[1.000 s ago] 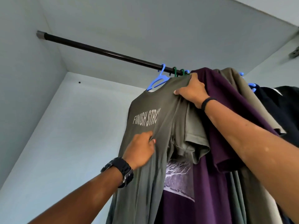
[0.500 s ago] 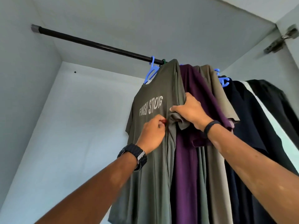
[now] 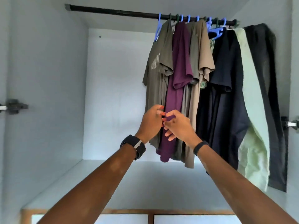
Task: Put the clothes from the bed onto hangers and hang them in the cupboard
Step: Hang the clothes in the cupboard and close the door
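Pale grey-white cupboard interior (image 3: 48,78), plain walls, flat floor panel running below to a wooden front edge (image 3: 113,211). Dark metal hanging rail (image 3: 113,11) is spanning the top; it serves as landmark.

Clothes are hanging bunched along the right half of the rail, on blue plastic hangers (image 3: 159,26) and a few green ones. Leftmost under the rail: olive-grey printed T-shirt (image 3: 157,70). Just right of it, touching: purple T-shirt (image 3: 179,62), then a tan T-shirt (image 3: 203,54), a navy T-shirt (image 3: 226,94), a pale green garment (image 3: 252,110) and a black garment (image 3: 265,78) nearest the rail's right end. Left half of the rail is standing bare.

Dark metal hinges (image 3: 14,106) are sitting on both side walls, well below the rail.

Left hand (image 3: 151,122) and right hand (image 3: 179,126) are meeting in front of the shirts' lower parts, fingers loosely curled, fingertips near each other. Cannot tell whether either grip is pinching cloth. Black wristwatch (image 3: 134,145) on the left wrist, black band (image 3: 200,147) on the right.
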Action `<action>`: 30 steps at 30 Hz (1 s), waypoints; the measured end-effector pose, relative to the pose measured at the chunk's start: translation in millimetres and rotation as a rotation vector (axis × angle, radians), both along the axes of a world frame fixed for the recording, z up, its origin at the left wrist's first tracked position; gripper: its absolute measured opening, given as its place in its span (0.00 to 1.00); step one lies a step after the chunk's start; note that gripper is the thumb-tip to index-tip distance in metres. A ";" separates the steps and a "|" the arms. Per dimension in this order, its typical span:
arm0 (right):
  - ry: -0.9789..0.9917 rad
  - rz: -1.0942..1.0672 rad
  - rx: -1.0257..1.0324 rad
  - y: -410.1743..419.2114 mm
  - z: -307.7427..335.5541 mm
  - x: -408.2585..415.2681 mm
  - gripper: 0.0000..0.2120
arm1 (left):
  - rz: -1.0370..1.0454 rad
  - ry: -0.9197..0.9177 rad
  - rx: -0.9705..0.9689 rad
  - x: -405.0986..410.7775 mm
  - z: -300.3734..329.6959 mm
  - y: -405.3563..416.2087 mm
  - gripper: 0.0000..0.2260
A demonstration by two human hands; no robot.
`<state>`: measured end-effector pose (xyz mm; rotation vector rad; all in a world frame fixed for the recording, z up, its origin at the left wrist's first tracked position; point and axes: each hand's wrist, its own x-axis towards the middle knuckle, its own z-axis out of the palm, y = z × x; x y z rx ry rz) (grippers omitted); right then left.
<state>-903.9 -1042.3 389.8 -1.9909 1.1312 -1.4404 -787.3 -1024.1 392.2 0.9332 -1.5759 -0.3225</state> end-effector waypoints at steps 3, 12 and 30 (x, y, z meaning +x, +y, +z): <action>-0.015 0.089 0.105 47.5 -51.4 13.3 0.08 | 0.008 0.098 0.096 14.6 -58.5 54.4 0.12; 0.027 0.337 0.349 225.8 -189.5 68.1 0.09 | 0.051 0.477 0.274 75.5 -209.0 258.8 0.12; -0.006 0.488 0.601 498.2 -312.1 277.3 0.05 | 0.766 0.267 0.199 248.0 -308.7 569.9 0.16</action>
